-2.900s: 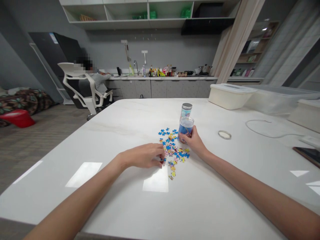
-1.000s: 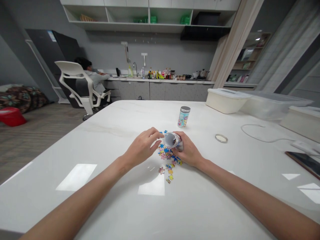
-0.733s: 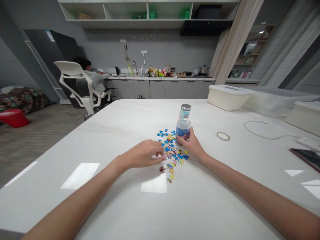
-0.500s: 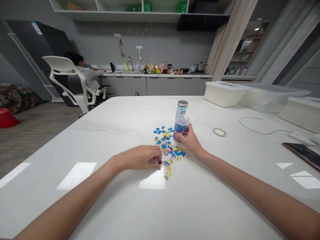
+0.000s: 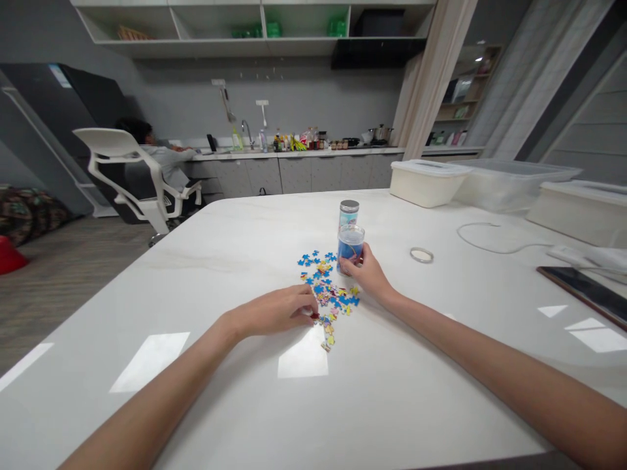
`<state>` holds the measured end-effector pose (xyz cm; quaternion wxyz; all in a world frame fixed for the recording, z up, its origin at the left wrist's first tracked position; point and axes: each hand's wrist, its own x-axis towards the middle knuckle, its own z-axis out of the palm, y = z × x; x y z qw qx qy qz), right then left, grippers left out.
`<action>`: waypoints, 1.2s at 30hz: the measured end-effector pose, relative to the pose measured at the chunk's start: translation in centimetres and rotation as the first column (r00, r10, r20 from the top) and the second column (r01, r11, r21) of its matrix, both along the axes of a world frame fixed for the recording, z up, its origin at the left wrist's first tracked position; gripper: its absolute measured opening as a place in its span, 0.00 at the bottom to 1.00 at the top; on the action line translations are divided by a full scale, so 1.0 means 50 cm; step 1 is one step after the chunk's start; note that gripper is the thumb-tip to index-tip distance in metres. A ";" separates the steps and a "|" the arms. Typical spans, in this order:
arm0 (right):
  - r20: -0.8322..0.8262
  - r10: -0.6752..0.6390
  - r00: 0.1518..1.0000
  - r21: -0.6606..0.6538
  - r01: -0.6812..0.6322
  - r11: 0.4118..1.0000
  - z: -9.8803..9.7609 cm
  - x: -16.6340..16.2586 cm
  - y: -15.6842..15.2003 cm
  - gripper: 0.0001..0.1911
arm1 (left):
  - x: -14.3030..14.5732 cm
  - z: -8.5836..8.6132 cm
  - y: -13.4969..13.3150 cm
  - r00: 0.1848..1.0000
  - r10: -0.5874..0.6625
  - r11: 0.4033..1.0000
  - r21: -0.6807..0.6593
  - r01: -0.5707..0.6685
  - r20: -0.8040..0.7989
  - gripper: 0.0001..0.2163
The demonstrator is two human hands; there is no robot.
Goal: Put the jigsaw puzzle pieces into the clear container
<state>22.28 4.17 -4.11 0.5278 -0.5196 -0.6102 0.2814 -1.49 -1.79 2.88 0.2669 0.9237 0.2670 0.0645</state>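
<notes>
Jigsaw puzzle pieces (image 5: 337, 300), mostly blue and yellow, lie scattered in a loose strip on the white table. At the left edge of this strip, my left hand (image 5: 284, 309) is closed, with a dark red puzzle piece (image 5: 315, 316) at its fingertips. My right hand (image 5: 368, 273) wraps round the lower part of an uncapped, clear-rimmed jar (image 5: 351, 243) with a blue print, which stands upright beside the pieces. Just behind it is a second jar (image 5: 349, 210), with a silver lid on.
A round silver-rimmed lid (image 5: 422, 255) lies to the right. Farther right are a white cable (image 5: 482, 245), a dark tablet-like device (image 5: 582, 294) and lidded storage boxes (image 5: 428, 183). Beyond the table, a person sits in a white-framed chair (image 5: 117, 147) by the kitchen counter.
The view has shifted slightly, so the whole scene sits a little differently in the frame. Both hands keep nearly the same place and grip.
</notes>
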 end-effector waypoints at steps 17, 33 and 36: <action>0.387 0.445 0.807 0.197 -0.544 0.816 0.068 -0.065 -0.123 0.09 | 0.037 -0.033 -0.003 0.827 0.207 0.809 0.384 -0.445 0.523 0.04; 0.074 0.264 0.962 0.345 -0.273 0.898 0.132 0.008 -0.065 0.06 | 0.039 -0.049 0.011 0.875 0.316 0.800 0.394 -0.454 0.366 0.10; 0.125 0.024 0.992 0.517 -0.086 0.852 0.142 0.032 -0.045 0.08 | 0.071 -0.041 0.032 0.860 0.418 0.831 0.260 -0.492 0.294 0.18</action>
